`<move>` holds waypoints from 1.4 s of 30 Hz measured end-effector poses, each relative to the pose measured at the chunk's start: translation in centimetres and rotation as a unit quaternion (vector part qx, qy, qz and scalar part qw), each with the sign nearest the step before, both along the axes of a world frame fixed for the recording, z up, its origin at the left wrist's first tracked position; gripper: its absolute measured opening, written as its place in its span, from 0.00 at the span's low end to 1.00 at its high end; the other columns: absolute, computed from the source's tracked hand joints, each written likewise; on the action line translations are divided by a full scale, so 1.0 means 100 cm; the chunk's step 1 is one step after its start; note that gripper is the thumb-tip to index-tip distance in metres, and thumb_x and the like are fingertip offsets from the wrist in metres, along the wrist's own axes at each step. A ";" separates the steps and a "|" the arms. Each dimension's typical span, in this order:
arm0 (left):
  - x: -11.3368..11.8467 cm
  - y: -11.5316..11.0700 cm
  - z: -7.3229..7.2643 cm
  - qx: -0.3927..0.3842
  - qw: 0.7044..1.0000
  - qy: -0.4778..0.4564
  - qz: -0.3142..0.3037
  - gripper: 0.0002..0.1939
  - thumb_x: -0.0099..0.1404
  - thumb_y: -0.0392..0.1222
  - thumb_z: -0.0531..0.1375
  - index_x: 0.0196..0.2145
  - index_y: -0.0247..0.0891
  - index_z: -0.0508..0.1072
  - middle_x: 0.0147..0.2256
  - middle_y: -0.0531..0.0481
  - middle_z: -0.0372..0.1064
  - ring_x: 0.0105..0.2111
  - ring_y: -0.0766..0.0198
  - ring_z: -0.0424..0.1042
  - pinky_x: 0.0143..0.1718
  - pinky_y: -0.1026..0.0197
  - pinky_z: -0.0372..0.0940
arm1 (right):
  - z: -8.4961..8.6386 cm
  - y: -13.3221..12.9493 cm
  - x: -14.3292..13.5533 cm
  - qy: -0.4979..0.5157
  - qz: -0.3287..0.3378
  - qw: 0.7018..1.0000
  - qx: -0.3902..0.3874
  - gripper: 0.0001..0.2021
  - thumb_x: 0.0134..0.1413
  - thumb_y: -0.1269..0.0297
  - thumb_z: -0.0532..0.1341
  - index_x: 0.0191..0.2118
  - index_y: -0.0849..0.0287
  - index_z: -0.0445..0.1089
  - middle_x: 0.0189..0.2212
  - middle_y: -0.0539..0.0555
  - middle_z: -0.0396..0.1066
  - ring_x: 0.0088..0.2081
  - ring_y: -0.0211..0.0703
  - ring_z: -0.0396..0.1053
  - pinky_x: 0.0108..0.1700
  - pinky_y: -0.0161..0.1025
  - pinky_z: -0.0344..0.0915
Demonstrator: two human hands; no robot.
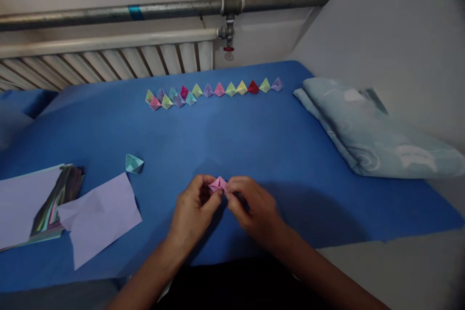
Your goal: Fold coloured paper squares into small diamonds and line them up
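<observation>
Left hand [191, 211] and right hand [257, 204], nearly closed, pinched the pink paper [218, 183] from opposite sides, presumably for steadiness.

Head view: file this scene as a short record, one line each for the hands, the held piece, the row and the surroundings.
Left hand: thumb and fingers on the pink folded paper
Right hand: fingertips at its right side
Held piece: small, pointed, between both hands
Row: small folded papers in several colours, doubled at the left end
Left side: paper stack, purple sheet, teal folded paper
Right side: folded blanket
Surface: blue cover
Behind: radiator
</observation>
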State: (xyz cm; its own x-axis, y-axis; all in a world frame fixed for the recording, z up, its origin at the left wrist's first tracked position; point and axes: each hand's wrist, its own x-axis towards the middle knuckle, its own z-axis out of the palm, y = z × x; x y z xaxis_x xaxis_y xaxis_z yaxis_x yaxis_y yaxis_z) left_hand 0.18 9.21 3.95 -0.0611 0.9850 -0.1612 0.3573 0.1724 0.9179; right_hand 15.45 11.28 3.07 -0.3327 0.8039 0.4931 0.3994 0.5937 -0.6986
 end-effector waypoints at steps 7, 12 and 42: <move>0.001 0.011 -0.001 0.012 1.000 -0.017 0.014 0.11 0.61 0.39 0.57 0.42 0.39 0.67 0.39 0.46 0.75 0.38 0.61 0.75 0.38 0.58 0.69 | 0.000 0.008 -0.005 0.015 -0.008 1.000 0.022 0.07 0.57 0.75 0.53 0.35 0.55 0.64 0.33 0.53 0.71 0.36 0.39 0.71 0.38 0.38 0.68; 0.001 0.014 -0.003 0.011 0.999 -0.034 0.016 0.11 0.63 0.41 0.56 0.43 0.39 0.68 0.38 0.46 0.75 0.35 0.61 0.75 0.37 0.57 0.69 | 0.000 0.011 -0.005 0.022 -0.023 0.999 -0.012 0.05 0.57 0.74 0.55 0.35 0.56 0.64 0.33 0.52 0.71 0.34 0.39 0.70 0.35 0.37 0.66; -0.014 0.107 -0.025 0.198 0.972 0.125 -0.023 0.16 0.65 0.39 0.50 0.48 0.36 0.69 0.43 0.40 0.74 0.42 0.55 0.73 0.46 0.52 0.66 | 0.000 0.132 -0.028 0.061 0.076 0.949 -0.300 0.03 0.50 0.67 0.58 0.31 0.58 0.69 0.24 0.47 0.69 0.28 0.36 0.67 0.32 0.34 0.63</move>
